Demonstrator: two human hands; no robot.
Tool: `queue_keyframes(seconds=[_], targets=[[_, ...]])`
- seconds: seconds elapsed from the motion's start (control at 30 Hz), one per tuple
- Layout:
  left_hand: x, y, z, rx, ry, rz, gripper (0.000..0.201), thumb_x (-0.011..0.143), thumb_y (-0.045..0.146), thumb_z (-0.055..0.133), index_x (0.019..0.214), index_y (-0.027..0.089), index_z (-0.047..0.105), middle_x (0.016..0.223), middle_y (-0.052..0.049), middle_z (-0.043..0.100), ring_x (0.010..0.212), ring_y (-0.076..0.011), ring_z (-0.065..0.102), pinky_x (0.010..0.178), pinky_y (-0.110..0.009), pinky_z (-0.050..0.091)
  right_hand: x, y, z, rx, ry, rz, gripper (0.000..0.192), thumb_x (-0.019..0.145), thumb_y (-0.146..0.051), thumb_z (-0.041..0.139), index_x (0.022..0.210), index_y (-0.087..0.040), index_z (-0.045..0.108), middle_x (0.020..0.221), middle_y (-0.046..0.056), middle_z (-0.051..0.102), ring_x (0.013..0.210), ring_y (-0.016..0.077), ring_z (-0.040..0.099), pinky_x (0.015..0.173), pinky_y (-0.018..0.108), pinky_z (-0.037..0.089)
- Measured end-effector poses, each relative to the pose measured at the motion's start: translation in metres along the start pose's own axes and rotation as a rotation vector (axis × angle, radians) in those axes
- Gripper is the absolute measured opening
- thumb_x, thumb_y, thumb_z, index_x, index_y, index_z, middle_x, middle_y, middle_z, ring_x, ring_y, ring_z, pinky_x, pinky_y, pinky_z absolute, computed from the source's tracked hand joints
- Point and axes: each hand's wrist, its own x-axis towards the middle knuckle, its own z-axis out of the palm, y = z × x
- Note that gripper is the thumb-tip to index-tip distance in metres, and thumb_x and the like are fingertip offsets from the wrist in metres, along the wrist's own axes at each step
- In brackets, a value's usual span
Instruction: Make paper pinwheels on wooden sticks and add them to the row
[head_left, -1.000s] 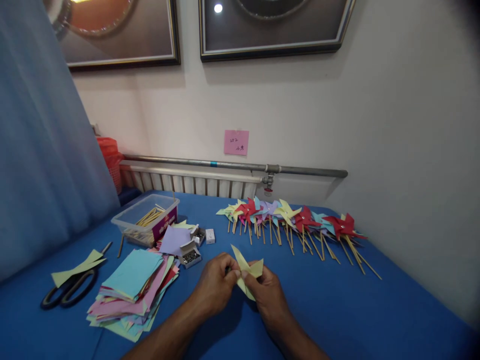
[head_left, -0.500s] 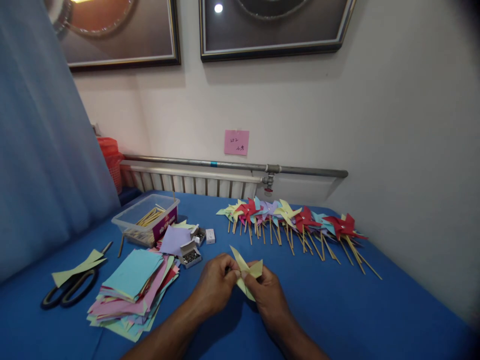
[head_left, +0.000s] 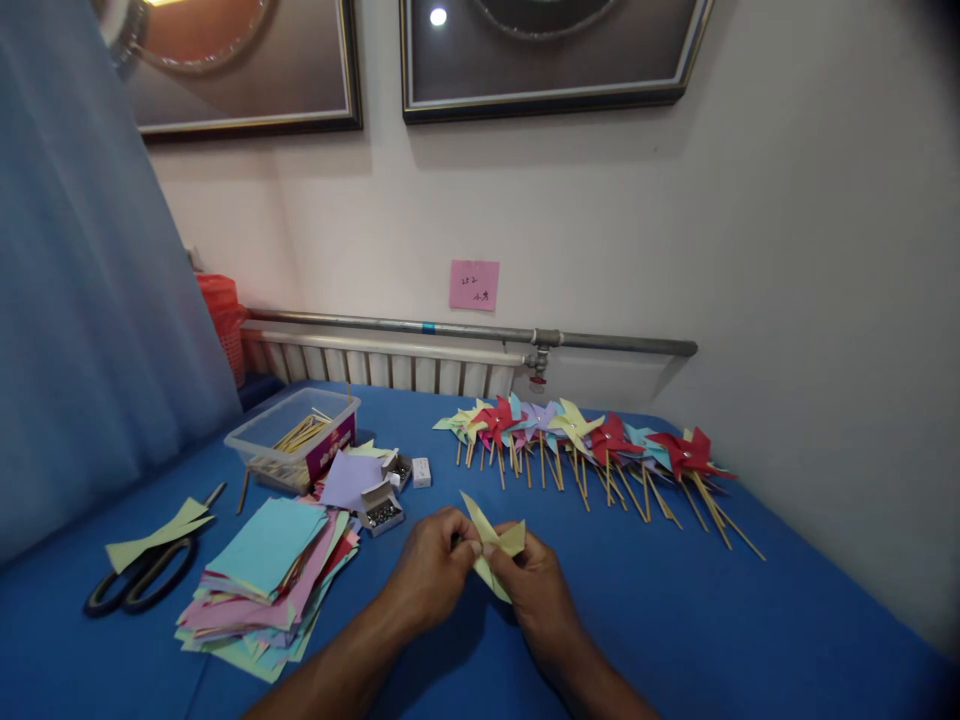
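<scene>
Head view: both the left hand (head_left: 431,570) and the right hand (head_left: 529,585) pinch a folded yellow paper pinwheel (head_left: 495,545) above the blue table (head_left: 712,620). Bare cloth lies right of the hands. Beyond them, a pink wall note (head_left: 474,285) has writing too small to read.

Bare blue table (head_left: 750,620) right; paper stack (head_left: 262,580) crowds left.

Two bare forearms are showing from the bottom edge, with no sleeves, watch or rings visible on them. The left hand (head_left: 431,572) and the right hand (head_left: 534,592) are wearing no gloves, and their knuckles are showing plainly.
</scene>
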Motion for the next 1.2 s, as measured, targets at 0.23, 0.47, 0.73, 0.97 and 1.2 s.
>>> queue_keyframes(seconds=[0.23,0.47,0.73,0.97,1.2], targets=[[0.000,0.002,0.000,-0.002,0.009,-0.002,0.009,0.080,0.018,0.057,0.072,0.019,0.060,0.075,0.001,0.061,0.073,-0.0163,0.055,0.069,-0.028,0.037,0.000,-0.001,0.001,0.024,0.000,0.014,0.046,0.064,-0.057,0.088,0.079,-0.019,0.069,0.062,-0.003,0.062,0.057,0.0156,0.051,0.056,0.027,0.041],[0.000,0.000,0.001,-0.012,0.022,0.005,0.010,0.081,0.016,0.057,0.072,0.019,0.060,0.075,0.001,0.060,0.074,-0.0169,0.056,0.070,-0.028,0.038,-0.002,-0.006,0.003,0.033,-0.007,0.023,0.043,0.065,-0.056,0.087,0.079,-0.020,0.068,0.062,-0.003,0.060,0.058,0.0155,0.050,0.057,0.027,0.041],[0.001,0.001,0.001,0.020,0.025,-0.026,0.009,0.080,0.015,0.058,0.073,0.019,0.061,0.076,0.001,0.061,0.075,-0.0169,0.055,0.071,-0.029,0.037,0.000,-0.001,0.001,-0.011,-0.004,0.022,0.044,0.067,-0.057,0.085,0.082,-0.019,0.069,0.063,-0.003,0.060,0.058,0.0156,0.050,0.057,0.027,0.041],[0.001,0.001,0.001,0.013,0.018,-0.057,0.009,0.080,0.015,0.058,0.073,0.019,0.061,0.071,0.003,0.058,0.070,-0.0156,0.054,0.067,-0.027,0.035,0.003,0.002,0.000,-0.002,-0.008,0.017,0.046,0.065,-0.059,0.085,0.081,-0.019,0.068,0.064,-0.002,0.062,0.059,0.0162,0.052,0.057,0.027,0.041],[0.002,0.000,0.001,0.010,0.024,-0.040,0.009,0.080,0.015,0.058,0.073,0.018,0.062,0.075,0.002,0.060,0.072,-0.0156,0.054,0.068,-0.027,0.035,0.005,0.008,0.002,-0.011,0.044,0.023,0.047,0.063,-0.058,0.084,0.084,-0.019,0.068,0.063,-0.002,0.063,0.057,0.0164,0.053,0.056,0.028,0.041]])
